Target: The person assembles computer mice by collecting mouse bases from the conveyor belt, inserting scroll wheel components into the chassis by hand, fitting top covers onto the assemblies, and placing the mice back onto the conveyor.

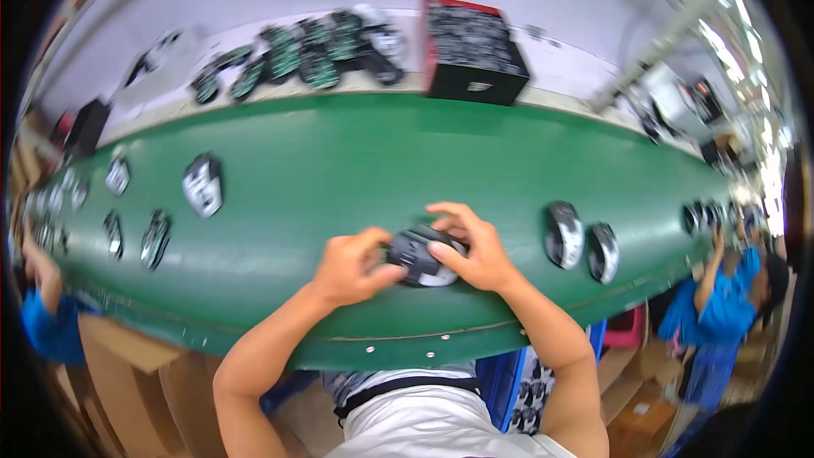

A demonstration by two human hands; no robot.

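Both hands, left hand and right hand, are closed around a black computer mouse on the green belt. A red-and-black box of parts stands beyond the belt's far edge.

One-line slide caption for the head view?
Both hands, left hand and right hand, grip a computer mouse over the green conveyor belt.

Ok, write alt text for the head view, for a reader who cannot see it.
Both hands, left and right, grip a dark computer mouse over a green conveyor belt. More mice lie along the belt, and a black and red crate stands on the far side beside a pile of circuit boards.
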